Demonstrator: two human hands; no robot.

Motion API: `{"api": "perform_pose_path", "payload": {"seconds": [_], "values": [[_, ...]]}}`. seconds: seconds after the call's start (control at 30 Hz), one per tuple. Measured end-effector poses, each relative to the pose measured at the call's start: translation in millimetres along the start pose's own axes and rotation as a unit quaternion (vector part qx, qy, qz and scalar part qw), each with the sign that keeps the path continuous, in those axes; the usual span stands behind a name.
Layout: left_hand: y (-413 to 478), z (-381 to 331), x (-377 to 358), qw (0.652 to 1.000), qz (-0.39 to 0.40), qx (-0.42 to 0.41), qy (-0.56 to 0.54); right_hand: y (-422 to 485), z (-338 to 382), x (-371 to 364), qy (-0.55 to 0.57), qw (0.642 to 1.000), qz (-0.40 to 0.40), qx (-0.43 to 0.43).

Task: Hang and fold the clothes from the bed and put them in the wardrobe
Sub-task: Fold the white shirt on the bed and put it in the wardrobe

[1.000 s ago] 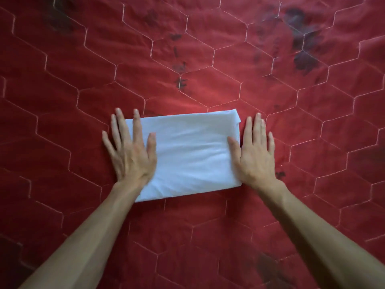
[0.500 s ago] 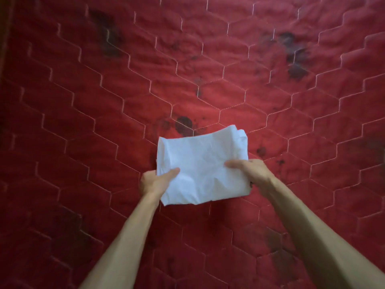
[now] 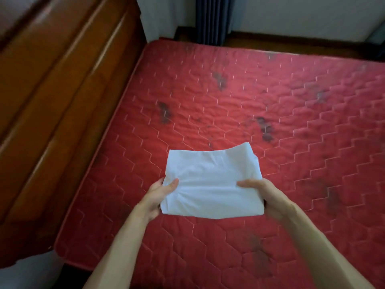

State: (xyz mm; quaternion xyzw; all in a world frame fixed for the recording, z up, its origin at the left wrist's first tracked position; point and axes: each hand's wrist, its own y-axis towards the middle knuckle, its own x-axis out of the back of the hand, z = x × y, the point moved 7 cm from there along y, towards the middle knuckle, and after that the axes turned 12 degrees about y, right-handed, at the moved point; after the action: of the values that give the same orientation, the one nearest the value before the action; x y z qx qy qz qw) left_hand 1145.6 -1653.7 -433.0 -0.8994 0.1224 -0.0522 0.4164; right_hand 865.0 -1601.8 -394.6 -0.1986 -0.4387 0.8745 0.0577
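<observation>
A folded white garment (image 3: 210, 182) is held in the air above the red quilted mattress (image 3: 270, 105), a flat rectangular bundle. My left hand (image 3: 159, 197) grips its left edge, thumb on top and fingers hidden underneath. My right hand (image 3: 264, 195) grips its right edge the same way. No other clothes show on the bed.
A brown wooden headboard (image 3: 52, 101) runs along the left side of the mattress. Dark blue curtains (image 3: 211, 19) hang against a pale wall beyond the far edge. Dark stains dot the mattress. A pale object (image 3: 27, 272) sits at the bottom left corner.
The white garment lay flat under my palms a second ago; both hands have gripped its sides and lifted it off the mattress. The view has risen, showing the headboard and the far wall.
</observation>
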Motion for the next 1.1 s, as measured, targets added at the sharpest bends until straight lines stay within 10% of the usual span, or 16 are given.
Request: {"api": "perform_pose_path", "payload": {"seconds": [0.5,1.1], "values": [[-356.2,-57.8,-10.8,0.940,-0.234,-0.247,-0.026,-283.7,75.6,-128.4,-0.208,0.914,0.154,0.311],[-685.1,221.9,138.1,0.736,-0.643,-0.118,-0.177,-425.3,-230.0,-456.6,-0.441,0.711,0.449,0.313]]}}
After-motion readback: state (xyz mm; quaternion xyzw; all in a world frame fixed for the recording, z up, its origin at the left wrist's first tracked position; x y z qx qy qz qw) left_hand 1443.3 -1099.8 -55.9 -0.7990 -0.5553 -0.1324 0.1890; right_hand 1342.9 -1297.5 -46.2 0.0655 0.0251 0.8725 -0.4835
